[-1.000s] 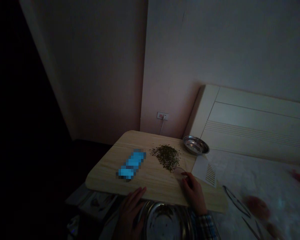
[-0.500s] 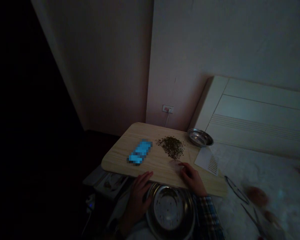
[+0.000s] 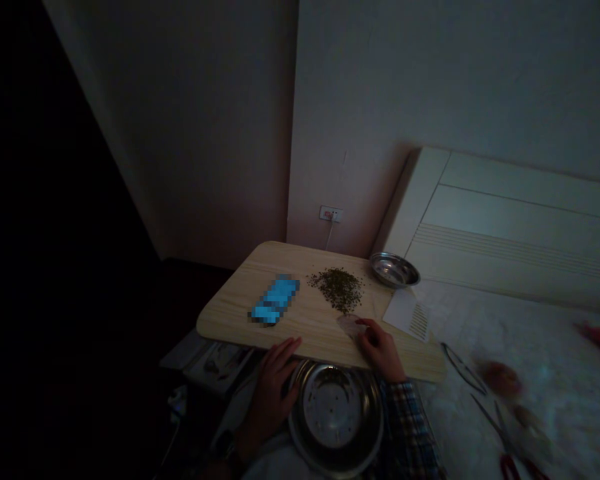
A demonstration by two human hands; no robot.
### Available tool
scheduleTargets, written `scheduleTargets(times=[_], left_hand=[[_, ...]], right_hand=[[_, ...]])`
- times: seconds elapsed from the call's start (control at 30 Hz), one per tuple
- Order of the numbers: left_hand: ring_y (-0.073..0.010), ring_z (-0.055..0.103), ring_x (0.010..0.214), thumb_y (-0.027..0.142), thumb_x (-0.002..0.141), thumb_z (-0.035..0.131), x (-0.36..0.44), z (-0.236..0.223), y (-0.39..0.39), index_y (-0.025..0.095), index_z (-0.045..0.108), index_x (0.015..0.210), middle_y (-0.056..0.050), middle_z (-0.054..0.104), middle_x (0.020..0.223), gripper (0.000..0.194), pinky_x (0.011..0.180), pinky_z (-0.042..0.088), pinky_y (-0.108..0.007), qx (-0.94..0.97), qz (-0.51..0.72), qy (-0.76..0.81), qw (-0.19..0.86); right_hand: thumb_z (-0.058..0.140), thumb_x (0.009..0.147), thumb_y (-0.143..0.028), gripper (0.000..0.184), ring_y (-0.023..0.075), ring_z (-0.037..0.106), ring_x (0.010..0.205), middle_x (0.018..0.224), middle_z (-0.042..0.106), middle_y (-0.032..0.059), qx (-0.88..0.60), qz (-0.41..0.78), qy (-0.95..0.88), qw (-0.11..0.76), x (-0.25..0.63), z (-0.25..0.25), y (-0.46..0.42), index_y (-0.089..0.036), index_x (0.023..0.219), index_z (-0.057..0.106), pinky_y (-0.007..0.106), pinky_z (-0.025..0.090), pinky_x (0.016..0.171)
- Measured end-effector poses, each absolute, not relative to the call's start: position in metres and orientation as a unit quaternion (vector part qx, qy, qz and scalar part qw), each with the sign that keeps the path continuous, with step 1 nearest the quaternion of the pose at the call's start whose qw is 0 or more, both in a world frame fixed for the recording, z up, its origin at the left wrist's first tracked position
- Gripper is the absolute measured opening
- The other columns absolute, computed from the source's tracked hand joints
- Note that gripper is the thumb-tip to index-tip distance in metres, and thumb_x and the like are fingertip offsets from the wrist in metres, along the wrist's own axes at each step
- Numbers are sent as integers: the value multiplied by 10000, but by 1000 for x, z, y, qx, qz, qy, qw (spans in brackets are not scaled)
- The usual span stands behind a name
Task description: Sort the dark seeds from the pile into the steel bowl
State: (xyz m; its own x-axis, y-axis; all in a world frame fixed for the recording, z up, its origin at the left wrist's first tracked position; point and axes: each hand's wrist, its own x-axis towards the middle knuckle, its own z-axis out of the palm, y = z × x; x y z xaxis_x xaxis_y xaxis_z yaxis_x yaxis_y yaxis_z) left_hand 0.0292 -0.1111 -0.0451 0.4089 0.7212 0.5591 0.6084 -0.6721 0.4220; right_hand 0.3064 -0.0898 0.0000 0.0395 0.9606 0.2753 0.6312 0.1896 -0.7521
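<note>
Our right hand (image 3: 380, 350) pinches a clear piece (image 3: 349, 324) beside dark grains (image 3: 340, 288); our left hand (image 3: 274, 383), outspread, rests at the table (image 3: 230, 303) edge.

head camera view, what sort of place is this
Most likely a bedroom, dimly lit: a pale headboard stands at the end of what looks like a bed with whitish bedding, with a wall socket nearby.
</note>
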Motion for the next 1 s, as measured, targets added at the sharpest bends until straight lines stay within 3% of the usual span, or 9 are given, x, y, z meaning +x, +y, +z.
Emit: scheduleTargets(times=[1.0], left_hand=[[-260,347,1347,105,808,483,31,-47,-110,220,602,1033,-53,429,1437,279,1109,285,-540,832,378,398,77]], right_hand=[[464,794,-260,280,122,426,495,525,403,-83,-644,145,-610,438,310,-5,-90,-166,1032,577,231,286,517]])
